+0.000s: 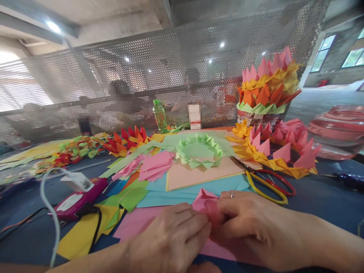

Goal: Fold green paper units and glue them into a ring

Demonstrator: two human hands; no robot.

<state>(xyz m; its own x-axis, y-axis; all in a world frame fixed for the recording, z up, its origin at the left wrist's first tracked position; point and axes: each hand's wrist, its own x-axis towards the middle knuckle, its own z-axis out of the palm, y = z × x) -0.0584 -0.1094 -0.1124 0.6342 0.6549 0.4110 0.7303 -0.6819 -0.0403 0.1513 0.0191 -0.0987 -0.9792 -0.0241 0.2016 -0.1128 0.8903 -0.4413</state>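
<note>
A pink piece of folded paper [203,200] with a peaked top is pinched between my two hands, low in the middle of the head view. My left hand [173,231] presses on its left side with the fingers closed together. On its right side my right hand [241,220], with a ring on one finger, grips it between thumb and curled fingers. The paper's lower part is hidden by my fingers. Beneath my hands lies a larger pink sheet [136,225]. Just beyond them are blue sheets [159,197] and a stack of small pink papers [156,165].
A green folded-paper ring [182,155] sits ahead on stacked sheets. Right of it are scissors [270,189] with red and yellow handles. Pink-and-orange folded paper [281,151] stands at right, below a tall layered paper piece [263,98]. A purple power strip [76,201] with cables lies left.
</note>
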